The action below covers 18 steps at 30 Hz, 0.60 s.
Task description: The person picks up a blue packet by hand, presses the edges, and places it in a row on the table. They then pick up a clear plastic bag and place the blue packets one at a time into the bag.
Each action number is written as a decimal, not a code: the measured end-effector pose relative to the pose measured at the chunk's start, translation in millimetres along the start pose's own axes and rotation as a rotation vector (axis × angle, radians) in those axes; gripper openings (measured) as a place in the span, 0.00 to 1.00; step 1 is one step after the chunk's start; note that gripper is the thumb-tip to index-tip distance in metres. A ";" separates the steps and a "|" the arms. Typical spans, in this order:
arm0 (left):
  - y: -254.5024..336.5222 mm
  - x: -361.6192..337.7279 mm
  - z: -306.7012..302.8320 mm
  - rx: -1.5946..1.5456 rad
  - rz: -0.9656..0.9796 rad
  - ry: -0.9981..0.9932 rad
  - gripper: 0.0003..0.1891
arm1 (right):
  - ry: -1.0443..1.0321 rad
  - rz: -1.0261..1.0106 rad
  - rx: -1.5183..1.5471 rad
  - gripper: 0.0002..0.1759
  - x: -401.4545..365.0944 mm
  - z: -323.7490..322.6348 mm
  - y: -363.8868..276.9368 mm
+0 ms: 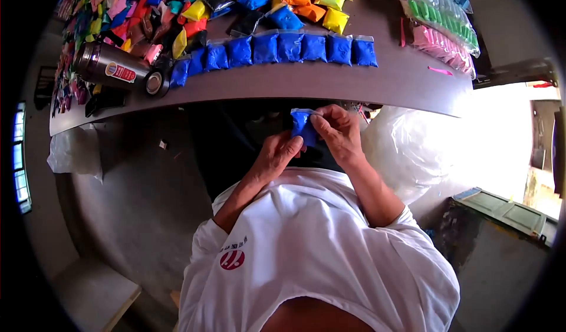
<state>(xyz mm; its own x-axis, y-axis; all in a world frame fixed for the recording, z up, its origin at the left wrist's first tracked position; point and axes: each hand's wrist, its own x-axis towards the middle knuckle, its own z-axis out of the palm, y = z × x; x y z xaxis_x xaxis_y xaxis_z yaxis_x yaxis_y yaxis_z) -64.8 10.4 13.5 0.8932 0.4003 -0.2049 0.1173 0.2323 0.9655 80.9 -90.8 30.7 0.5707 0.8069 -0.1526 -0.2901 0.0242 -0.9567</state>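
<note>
Centre of frame: we see both hands closed on one blue packet (pixel 302 126), held just below the table edge. The left hand (pixel 276 155) props it from beneath; the right hand (pixel 337 133) pinches its top. Above, we count nine blue sachets (pixel 290 47) in a row on the grey table (pixel 330 81), one steel flask (pixel 109 67) and one tape roll (pixel 154 83) at upper left. Concrete floor (pixel 135 196) lies left.

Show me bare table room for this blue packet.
Bare table runs between the row of blue packets and the near edge, and widens right of the row, before the packet strips. Crowded: the loose packets behind, the flask and tape roll at left.
</note>
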 end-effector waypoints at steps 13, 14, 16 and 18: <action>-4.6 -12.1 1.2 0.049 -0.045 0.094 0.24 | -0.242 0.137 0.257 0.12 -5.7 18.5 11.7; -3.0 -12.6 1.7 0.037 -0.034 0.092 0.24 | -0.232 0.142 0.238 0.12 -5.3 18.2 12.7; -1.4 -12.7 1.7 0.026 -0.020 0.090 0.24 | -0.223 0.143 0.219 0.12 -4.9 16.5 14.4; -4.7 -12.9 0.7 0.060 -0.049 0.084 0.25 | -0.211 0.250 0.144 0.14 -5.1 13.7 16.0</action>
<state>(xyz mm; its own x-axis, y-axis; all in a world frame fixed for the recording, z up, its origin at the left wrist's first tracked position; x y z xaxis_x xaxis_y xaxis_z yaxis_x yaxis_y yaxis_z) -76.6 3.6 11.8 0.8465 0.4635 -0.2620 0.1877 0.2008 0.9615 62.8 -86.5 19.6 0.3016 0.9021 -0.3086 -0.5143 -0.1186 -0.8494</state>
